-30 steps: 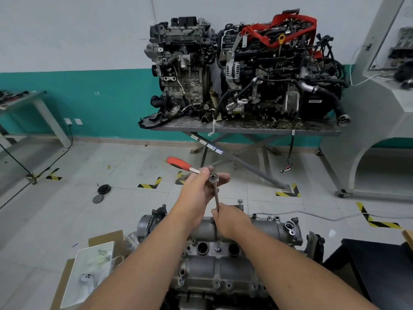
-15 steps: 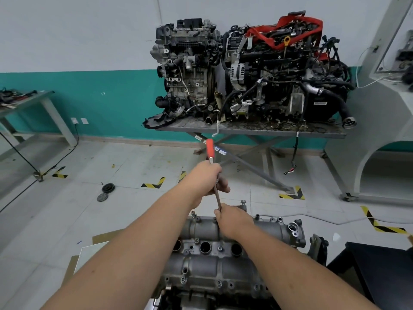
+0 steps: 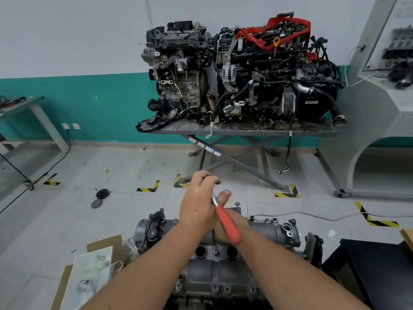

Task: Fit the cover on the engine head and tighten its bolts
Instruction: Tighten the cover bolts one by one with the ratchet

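Head camera looks forward-down, close over both forearms.

Both hands work a ratchet over the engine cover

The left hand [image 3: 199, 204] grips the head end of the red-handled ratchet [image 3: 228, 227], whose handle slants down toward the right forearm. The right hand [image 3: 232, 227] lies mostly hidden beneath, at the far edge of the grey cover [image 3: 214, 276].
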`<action>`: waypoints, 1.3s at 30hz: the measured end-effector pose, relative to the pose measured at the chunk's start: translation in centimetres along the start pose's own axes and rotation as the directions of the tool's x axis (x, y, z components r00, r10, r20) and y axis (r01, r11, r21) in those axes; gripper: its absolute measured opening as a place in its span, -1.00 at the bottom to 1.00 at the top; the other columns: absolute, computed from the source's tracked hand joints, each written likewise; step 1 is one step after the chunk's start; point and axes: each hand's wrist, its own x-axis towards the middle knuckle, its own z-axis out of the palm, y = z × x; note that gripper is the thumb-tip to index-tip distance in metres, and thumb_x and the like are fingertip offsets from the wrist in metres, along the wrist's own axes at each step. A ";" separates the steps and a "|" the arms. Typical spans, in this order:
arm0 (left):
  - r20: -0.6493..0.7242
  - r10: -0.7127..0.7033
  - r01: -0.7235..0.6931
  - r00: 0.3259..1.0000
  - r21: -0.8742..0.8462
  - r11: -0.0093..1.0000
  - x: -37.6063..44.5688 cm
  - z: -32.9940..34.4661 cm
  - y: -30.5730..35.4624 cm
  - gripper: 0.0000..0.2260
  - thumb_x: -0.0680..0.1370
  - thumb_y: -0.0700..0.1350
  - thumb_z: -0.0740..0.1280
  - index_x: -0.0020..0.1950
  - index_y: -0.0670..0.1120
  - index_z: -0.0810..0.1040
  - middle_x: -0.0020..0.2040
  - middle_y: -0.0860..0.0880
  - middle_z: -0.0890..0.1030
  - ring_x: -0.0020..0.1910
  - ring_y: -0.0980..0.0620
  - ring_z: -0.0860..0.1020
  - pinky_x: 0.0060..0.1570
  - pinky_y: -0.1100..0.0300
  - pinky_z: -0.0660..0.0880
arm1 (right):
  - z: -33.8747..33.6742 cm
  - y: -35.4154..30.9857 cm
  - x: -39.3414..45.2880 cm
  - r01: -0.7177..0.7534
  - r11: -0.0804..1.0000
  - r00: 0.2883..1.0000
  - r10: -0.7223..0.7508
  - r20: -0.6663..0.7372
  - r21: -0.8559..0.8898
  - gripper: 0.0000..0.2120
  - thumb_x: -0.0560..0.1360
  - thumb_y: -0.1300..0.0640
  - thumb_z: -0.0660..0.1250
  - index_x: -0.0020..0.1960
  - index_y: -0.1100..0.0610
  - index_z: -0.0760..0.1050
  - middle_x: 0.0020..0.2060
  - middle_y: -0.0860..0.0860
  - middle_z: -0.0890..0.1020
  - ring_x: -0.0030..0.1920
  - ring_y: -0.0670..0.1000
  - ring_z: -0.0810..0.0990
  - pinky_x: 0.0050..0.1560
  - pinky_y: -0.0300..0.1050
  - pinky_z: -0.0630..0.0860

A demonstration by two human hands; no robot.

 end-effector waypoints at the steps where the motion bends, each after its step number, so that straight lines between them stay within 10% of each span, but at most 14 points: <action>1: 0.015 -0.166 0.165 0.986 -0.237 0.957 -0.3 0.4 0.4 -0.65 0.45 0.20 0.21 0.09 0.02 0.53 0.08 0.10 0.52 0.01 0.10 0.51 0.01 0.06 0.52 | -0.1 0.0 0.0 -0.002 0.999 1.000 0.003 0.021 -0.040 -0.84 0.56 0.08 0.15 0.09 0.06 0.44 0.06 0.08 0.64 0.13 0.16 0.61 0.16 0.07 0.54; 5: 0.008 -0.618 0.400 0.786 -0.769 0.499 0.1 1.9 2.0 -0.68 0.63 0.20 0.07 0.16 0.11 0.53 -0.15 -0.01 0.68 -0.07 0.07 0.62 0.10 0.08 0.51 | 0.0 0.1 0.3 -0.010 0.998 1.000 0.011 0.005 -0.068 -0.75 0.56 0.00 0.19 0.20 0.04 0.43 0.14 0.10 0.62 0.18 0.16 0.58 0.14 0.06 0.52; 9: 0.167 -0.736 0.467 0.656 -0.856 0.222 1.1 1.4 1.6 -0.59 0.70 0.14 0.09 -0.05 -0.07 0.61 -0.28 -0.06 0.67 -0.26 0.08 0.64 0.01 0.07 0.44 | 0.0 0.1 0.4 -0.035 0.996 0.999 0.034 -0.014 -0.081 -0.74 0.61 -0.03 0.11 0.20 0.04 0.43 0.17 0.11 0.60 0.20 0.17 0.55 0.12 0.06 0.49; 18: 0.378 -0.566 0.603 0.733 -0.746 0.283 1.3 -1.9 0.2 -0.64 0.70 0.07 0.13 -0.06 -0.13 0.57 -0.09 -0.20 0.71 0.01 -0.14 0.70 0.07 0.04 0.51 | 0.1 -0.1 0.6 -0.077 0.992 0.997 0.074 -0.031 -0.103 -0.68 0.65 -0.07 0.00 0.22 0.05 0.42 0.20 0.14 0.58 0.21 0.19 0.54 0.07 0.07 0.44; 29: 0.409 -0.662 0.772 0.628 -0.216 0.598 5.5 -3.2 2.4 -0.75 0.60 -0.12 0.10 -0.10 -0.17 0.53 -0.28 -0.08 0.71 -0.19 0.00 0.71 -0.08 0.07 0.53 | 0.1 -0.2 0.3 -0.052 0.992 0.998 0.047 -0.048 -0.117 -0.70 0.65 -0.03 0.02 0.20 0.08 0.42 0.16 0.15 0.59 0.19 0.20 0.54 0.03 0.06 0.44; 34: 0.421 -0.447 0.343 0.789 0.300 0.890 6.3 -3.3 3.9 -0.76 0.70 -0.10 0.03 0.08 -0.17 0.45 -0.07 -0.12 0.65 -0.05 -0.13 0.65 -0.18 0.03 0.51 | 0.1 0.0 0.3 -0.048 0.995 0.998 0.044 -0.048 -0.084 -0.71 0.65 -0.04 -0.01 0.13 0.07 0.41 0.12 0.14 0.60 0.14 0.19 0.55 -0.04 0.03 0.40; 39: 0.381 -0.053 -0.170 0.923 0.529 0.832 4.1 -2.6 2.4 -0.77 0.66 0.07 0.20 0.02 -0.07 0.50 -0.04 -0.02 0.43 -0.09 -0.05 0.43 -0.24 0.12 0.34 | 0.2 0.1 0.2 -0.051 0.998 0.997 0.048 -0.058 -0.045 -0.70 0.66 -0.03 0.01 0.18 0.08 0.44 0.14 0.13 0.60 0.17 0.19 0.55 0.04 0.05 0.44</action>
